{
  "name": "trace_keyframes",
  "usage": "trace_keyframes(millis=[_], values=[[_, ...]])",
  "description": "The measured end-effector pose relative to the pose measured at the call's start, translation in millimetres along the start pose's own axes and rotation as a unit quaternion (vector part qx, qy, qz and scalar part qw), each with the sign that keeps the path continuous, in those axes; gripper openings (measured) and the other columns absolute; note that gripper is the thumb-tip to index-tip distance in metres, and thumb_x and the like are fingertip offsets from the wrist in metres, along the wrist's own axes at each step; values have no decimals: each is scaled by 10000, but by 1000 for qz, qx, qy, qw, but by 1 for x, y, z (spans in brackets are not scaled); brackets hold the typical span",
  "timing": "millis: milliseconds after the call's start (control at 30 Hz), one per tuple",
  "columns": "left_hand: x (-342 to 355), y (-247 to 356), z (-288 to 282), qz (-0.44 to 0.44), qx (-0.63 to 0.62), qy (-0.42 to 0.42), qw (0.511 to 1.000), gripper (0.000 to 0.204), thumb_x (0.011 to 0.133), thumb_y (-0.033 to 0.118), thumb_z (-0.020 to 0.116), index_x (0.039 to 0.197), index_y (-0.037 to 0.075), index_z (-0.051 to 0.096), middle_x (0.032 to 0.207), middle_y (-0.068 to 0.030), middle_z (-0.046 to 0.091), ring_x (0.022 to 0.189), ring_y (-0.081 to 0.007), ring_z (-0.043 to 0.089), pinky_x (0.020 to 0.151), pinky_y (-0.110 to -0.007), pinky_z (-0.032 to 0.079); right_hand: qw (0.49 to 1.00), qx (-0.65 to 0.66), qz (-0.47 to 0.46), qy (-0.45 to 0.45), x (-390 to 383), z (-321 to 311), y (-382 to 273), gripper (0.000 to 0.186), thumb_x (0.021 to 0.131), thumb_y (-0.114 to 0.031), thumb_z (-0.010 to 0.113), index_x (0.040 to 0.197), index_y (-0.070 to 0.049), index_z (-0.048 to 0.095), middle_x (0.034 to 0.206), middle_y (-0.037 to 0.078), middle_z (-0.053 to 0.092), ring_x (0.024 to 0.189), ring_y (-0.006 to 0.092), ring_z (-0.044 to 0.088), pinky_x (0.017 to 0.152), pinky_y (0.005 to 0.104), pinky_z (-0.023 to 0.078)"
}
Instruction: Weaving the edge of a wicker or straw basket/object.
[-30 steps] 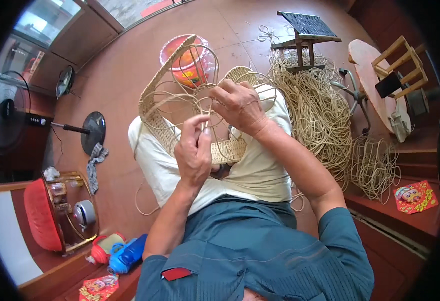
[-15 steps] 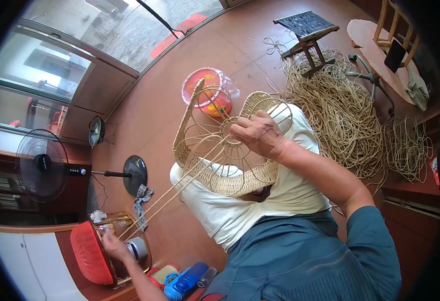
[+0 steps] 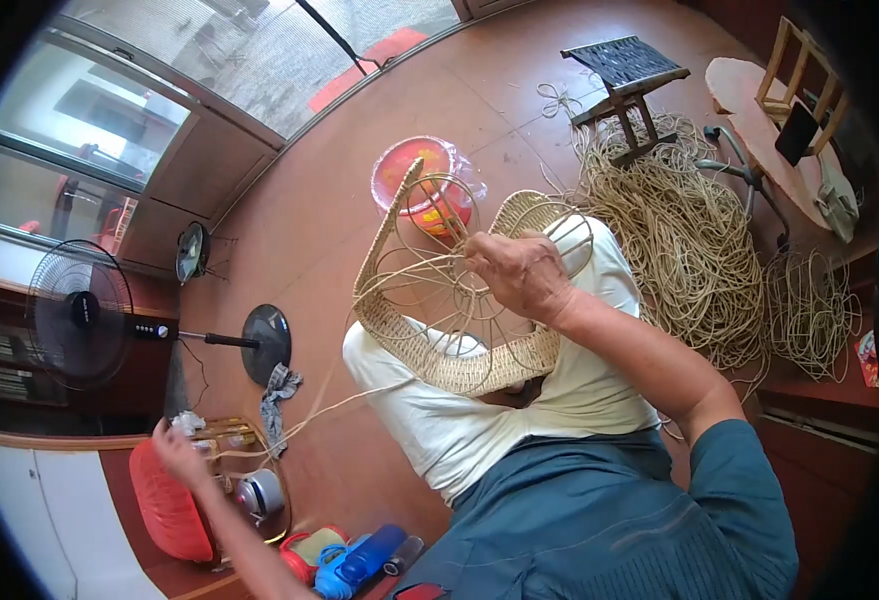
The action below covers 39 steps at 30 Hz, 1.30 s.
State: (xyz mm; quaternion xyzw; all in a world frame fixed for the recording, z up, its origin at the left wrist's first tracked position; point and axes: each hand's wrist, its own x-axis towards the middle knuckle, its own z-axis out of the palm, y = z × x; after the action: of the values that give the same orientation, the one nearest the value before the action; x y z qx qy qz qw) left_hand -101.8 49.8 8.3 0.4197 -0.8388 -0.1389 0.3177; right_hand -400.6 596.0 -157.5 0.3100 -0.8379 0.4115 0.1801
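On my lap rests a partly woven basket, its wire ribs and hoops bare in the middle and a straw-coloured woven band around part of the rim. My right hand is closed on the ribs at the hub, fingers curled over the wire. Far out to the left, my left hand has its fingers bent around a straw cord, though the fingertips are small and blurred. Two lengths of that cord run slackly between my left hand and the basket.
A red bucket stands beyond my knees. A big heap of cord lies right, beside a folding stool. Left are a fan, a grey cloth and a red-backed chair; a blue bottle is below.
My left hand has moved farther left and slightly up. The cord, straight and taut before, now sags in curves. My right hand keeps its hold on the basket.
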Motion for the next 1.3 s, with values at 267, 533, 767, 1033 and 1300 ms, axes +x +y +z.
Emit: trace_keyframes(millis=[267, 533, 767, 1033, 1300], values=[[-278, 248, 159, 243, -270, -310, 879, 250, 1025, 71, 719, 1261, -3, 744, 1170, -209, 766, 1092, -346, 754, 975, -409, 572, 999, -16, -13, -35, 10, 1, -9, 77, 1068, -238, 638, 1113, -176, 639, 880, 45, 743, 816, 289, 738, 750, 448, 514], [-313, 233, 174, 164, -200, -367, 894, 196, 1065, 133, 699, 1224, 37, 762, 971, -135, 801, 799, -267, 766, 752, -397, 598, 1000, -15, -9, -16, 7, 2, -4, 132, 1041, -279, 737, 1095, -165, 697, 910, 21, 771, 783, 253, 747, 727, 401, 519], [-251, 201, 136, 421, 24, -157, 893, 271, 988, 49, 715, 1254, 74, 759, 1200, -116, 753, 966, -337, 690, 824, -447, 569, 999, -31, -36, -18, 0, -4, 5, 125, 1042, -277, 736, 1085, -163, 708, 946, 12, 774, 799, 245, 741, 733, 386, 505], [-299, 278, 196, 129, -378, -376, 836, 713, 1003, -69, 544, 1680, 48, 354, 1497, -219, 638, 877, -163, 689, 805, -336, 585, 995, -53, -79, -34, 3, -4, -7, 120, 965, -205, 754, 1035, -129, 694, 891, 36, 701, 776, 269, 709, 728, 403, 497], [-311, 288, 225, 64, -484, -427, 761, 835, 985, -67, 455, 1752, 52, 146, 1668, -308, 449, 876, -137, 730, 695, -250, 575, 994, -70, -57, -60, 8, -8, -7, 158, 864, -131, 689, 1022, -129, 685, 896, 43, 680, 787, 294, 700, 737, 431, 501]])
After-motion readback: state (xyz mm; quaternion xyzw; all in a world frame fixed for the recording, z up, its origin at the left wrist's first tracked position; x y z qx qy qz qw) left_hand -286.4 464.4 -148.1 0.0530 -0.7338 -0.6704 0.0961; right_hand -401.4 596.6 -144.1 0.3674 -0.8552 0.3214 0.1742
